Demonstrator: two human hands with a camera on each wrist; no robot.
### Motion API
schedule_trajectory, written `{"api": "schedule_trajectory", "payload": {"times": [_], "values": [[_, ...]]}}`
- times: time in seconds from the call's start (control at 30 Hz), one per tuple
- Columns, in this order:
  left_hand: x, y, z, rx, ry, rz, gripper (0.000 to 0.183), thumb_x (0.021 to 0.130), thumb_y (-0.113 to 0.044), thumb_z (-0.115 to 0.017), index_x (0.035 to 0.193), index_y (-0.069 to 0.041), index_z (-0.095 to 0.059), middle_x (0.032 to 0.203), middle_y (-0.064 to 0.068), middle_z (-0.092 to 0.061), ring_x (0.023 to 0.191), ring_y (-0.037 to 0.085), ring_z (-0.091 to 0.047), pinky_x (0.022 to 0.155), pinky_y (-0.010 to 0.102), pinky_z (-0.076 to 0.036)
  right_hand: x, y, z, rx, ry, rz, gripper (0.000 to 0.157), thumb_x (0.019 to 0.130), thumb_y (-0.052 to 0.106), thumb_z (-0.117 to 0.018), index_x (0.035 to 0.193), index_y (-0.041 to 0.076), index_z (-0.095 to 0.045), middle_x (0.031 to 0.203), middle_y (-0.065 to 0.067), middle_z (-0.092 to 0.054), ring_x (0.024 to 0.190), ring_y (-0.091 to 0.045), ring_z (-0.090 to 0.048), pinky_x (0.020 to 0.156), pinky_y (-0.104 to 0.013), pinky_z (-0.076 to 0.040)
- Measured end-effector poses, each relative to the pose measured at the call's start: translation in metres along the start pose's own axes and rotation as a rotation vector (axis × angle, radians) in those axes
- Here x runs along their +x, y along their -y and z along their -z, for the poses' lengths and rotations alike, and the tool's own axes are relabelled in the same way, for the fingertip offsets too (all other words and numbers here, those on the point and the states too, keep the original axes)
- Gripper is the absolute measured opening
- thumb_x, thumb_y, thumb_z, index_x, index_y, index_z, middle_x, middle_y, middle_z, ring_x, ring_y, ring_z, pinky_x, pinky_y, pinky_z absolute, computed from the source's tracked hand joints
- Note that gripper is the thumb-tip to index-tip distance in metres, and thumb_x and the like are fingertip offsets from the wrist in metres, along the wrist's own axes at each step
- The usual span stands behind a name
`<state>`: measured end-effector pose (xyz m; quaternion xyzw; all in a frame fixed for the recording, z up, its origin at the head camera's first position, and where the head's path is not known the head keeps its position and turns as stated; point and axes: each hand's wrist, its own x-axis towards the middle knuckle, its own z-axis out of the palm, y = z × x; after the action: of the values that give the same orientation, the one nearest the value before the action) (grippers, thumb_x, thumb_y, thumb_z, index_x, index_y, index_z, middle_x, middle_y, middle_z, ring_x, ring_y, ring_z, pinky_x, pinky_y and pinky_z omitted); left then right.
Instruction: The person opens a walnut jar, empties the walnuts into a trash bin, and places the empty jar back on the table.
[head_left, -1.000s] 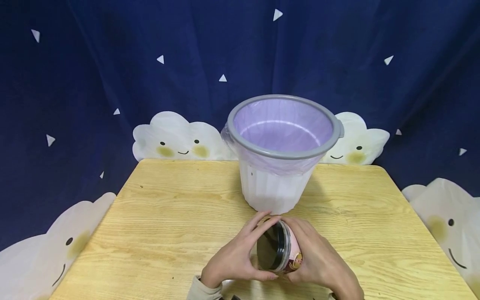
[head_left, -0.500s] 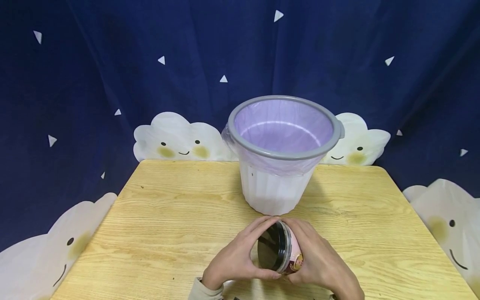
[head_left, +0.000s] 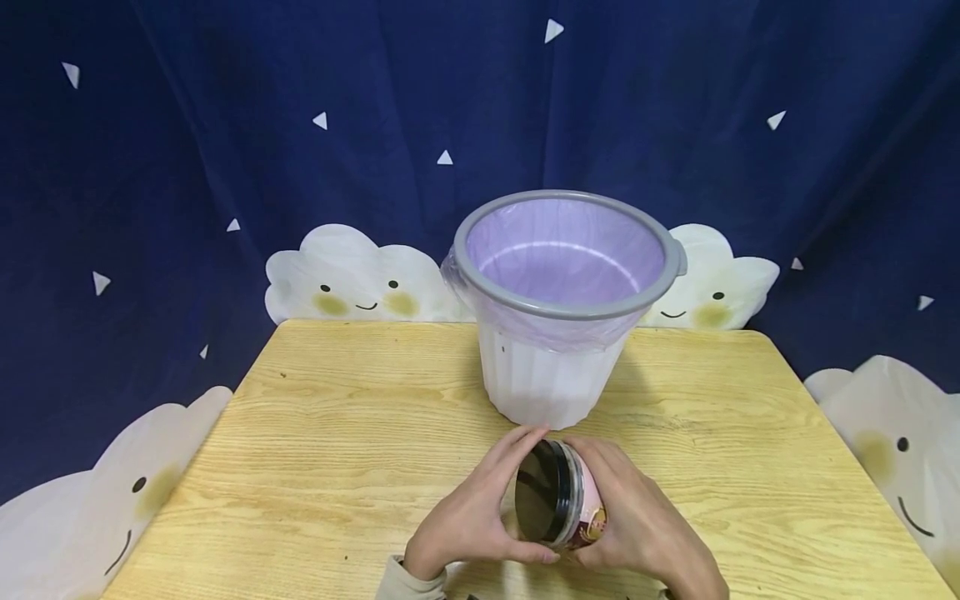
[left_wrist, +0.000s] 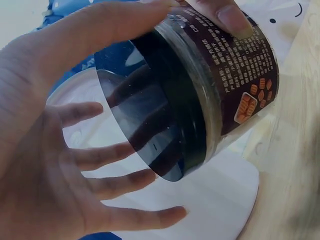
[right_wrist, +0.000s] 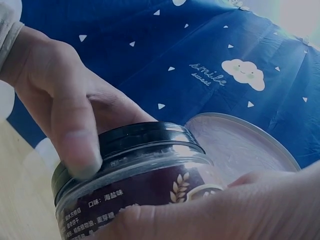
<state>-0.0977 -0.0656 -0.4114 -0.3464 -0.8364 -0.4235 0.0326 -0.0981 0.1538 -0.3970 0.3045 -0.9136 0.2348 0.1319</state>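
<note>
Round, clear-walled jar with brown-and-pink print (head_left: pixel 590 502) is up between my hands. Right hand (head_left: pixel 645 521) is clamped round its body, thumb on the printed side. Jar's tipped well over: long axis runs roughly left-right, top end pointing at my left palm. Glossy black round lid (head_left: pixel 542 493) is on, so left hand (head_left: pixel 472 517) is the nearer one to it; right has the base end. Left hand: thumb on the lid's edge, four fingers straight and apart beside the lid; can't tell which tips touch. All this sits over the near part of the pale wood worktop (head_left: pixel 360 433), just my side of the grey-rimmed white ribbed plastic bin (head_left: pixel 547 379). Can't tell if jar touches worktop.
</note>
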Motion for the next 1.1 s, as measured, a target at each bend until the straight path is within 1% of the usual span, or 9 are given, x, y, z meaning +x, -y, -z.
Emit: {"api": "schedule_trajectory", "payload": {"times": [0.27, 0.37, 0.47, 0.57, 0.7, 0.83, 0.97, 1.03, 1.1], "values": [[-0.0017, 0.0004, -0.0032, -0.044, -0.033, 0.042, 0.111, 0.065, -0.040, -0.088, 0.152, -0.033, -0.020, 0.142, -0.002, -0.037, 0.123, 0.016, -0.048, 0.102, 0.037, -0.044, 0.0000, -0.0001, 0.0005, 0.020, -0.002, 0.005, 0.108, 0.033, 0.032, -0.093, 0.131, 0.015, -0.051, 0.126, 0.008, -0.054, 0.116, -0.014, -0.052, 0.091, -0.039, -0.052], [-0.0011, 0.0009, -0.0034, -0.041, -0.032, 0.033, 0.113, 0.063, -0.039, -0.089, 0.153, -0.032, -0.020, 0.146, -0.001, -0.032, 0.127, 0.016, -0.044, 0.103, 0.038, -0.043, -0.0003, 0.0005, 0.0008, 0.019, 0.004, 0.003, 0.109, 0.033, 0.032, -0.093, 0.131, 0.015, -0.051, 0.126, 0.008, -0.054, 0.116, -0.014, -0.052, 0.090, -0.039, -0.052], [0.0005, 0.0011, -0.0028, -0.031, -0.020, -0.004, 0.113, 0.062, -0.036, -0.089, 0.153, -0.029, -0.022, 0.148, -0.002, -0.029, 0.130, 0.016, -0.041, 0.106, 0.039, -0.041, -0.0005, 0.0011, 0.0011, 0.019, 0.012, 0.004, 0.110, 0.032, 0.032, -0.094, 0.132, 0.014, -0.050, 0.128, 0.007, -0.053, 0.117, -0.014, -0.052, 0.090, -0.039, -0.052], [0.0017, 0.0003, -0.0028, -0.034, -0.030, -0.030, 0.110, 0.063, -0.037, -0.089, 0.152, -0.027, -0.024, 0.147, -0.003, -0.033, 0.130, 0.015, -0.043, 0.105, 0.038, -0.042, 0.0000, 0.0016, 0.0015, 0.028, 0.020, -0.002, 0.111, 0.032, 0.032, -0.094, 0.132, 0.014, -0.050, 0.128, 0.007, -0.053, 0.117, -0.013, -0.052, 0.090, -0.039, -0.052], [0.0024, -0.0008, -0.0032, -0.030, -0.008, 0.005, 0.114, 0.062, -0.038, -0.089, 0.153, -0.028, -0.022, 0.150, -0.001, -0.030, 0.133, 0.016, -0.039, 0.106, 0.040, -0.040, 0.0003, 0.0019, 0.0025, 0.034, 0.032, -0.021, 0.111, 0.031, 0.029, -0.093, 0.132, 0.015, -0.050, 0.128, 0.007, -0.053, 0.117, -0.013, -0.051, 0.090, -0.040, -0.052], [0.0033, 0.0007, -0.0032, -0.046, 0.034, -0.005, 0.116, 0.062, -0.034, -0.090, 0.153, -0.025, -0.020, 0.151, 0.001, -0.026, 0.135, 0.017, -0.036, 0.108, 0.040, -0.038, 0.0003, 0.0016, 0.0032, 0.034, 0.043, -0.027, 0.112, 0.031, 0.026, -0.093, 0.133, 0.016, -0.049, 0.129, 0.007, -0.052, 0.117, -0.013, -0.051, 0.089, -0.040, -0.052], [0.0025, 0.0017, -0.0046, -0.043, -0.008, 0.013, 0.114, 0.063, -0.036, -0.090, 0.153, -0.029, -0.021, 0.149, -0.001, -0.033, 0.132, 0.016, -0.041, 0.107, 0.040, -0.039, 0.0008, 0.0005, 0.0027, 0.030, 0.015, -0.012, 0.108, 0.032, 0.028, -0.092, 0.132, 0.018, -0.051, 0.126, 0.010, -0.053, 0.115, -0.011, -0.052, 0.088, -0.038, -0.052], [0.0020, 0.0012, -0.0050, -0.034, -0.016, 0.041, 0.115, 0.062, -0.039, -0.090, 0.153, -0.032, -0.019, 0.150, -0.001, -0.031, 0.133, 0.016, -0.039, 0.107, 0.041, -0.039, 0.0008, 0.0000, 0.0022, 0.028, 0.003, -0.007, 0.107, 0.032, 0.029, -0.092, 0.130, 0.018, -0.052, 0.124, 0.011, -0.054, 0.114, -0.011, -0.052, 0.087, -0.037, -0.053], [0.0017, 0.0010, -0.0050, -0.026, -0.014, 0.031, 0.118, 0.061, -0.038, -0.090, 0.153, -0.030, -0.017, 0.153, 0.001, -0.027, 0.135, 0.018, -0.036, 0.108, 0.042, -0.038, 0.0003, -0.0001, 0.0018, 0.029, 0.011, -0.011, 0.108, 0.032, 0.028, -0.093, 0.130, 0.017, -0.051, 0.125, 0.010, -0.054, 0.115, -0.011, -0.052, 0.087, -0.038, -0.053]]}}
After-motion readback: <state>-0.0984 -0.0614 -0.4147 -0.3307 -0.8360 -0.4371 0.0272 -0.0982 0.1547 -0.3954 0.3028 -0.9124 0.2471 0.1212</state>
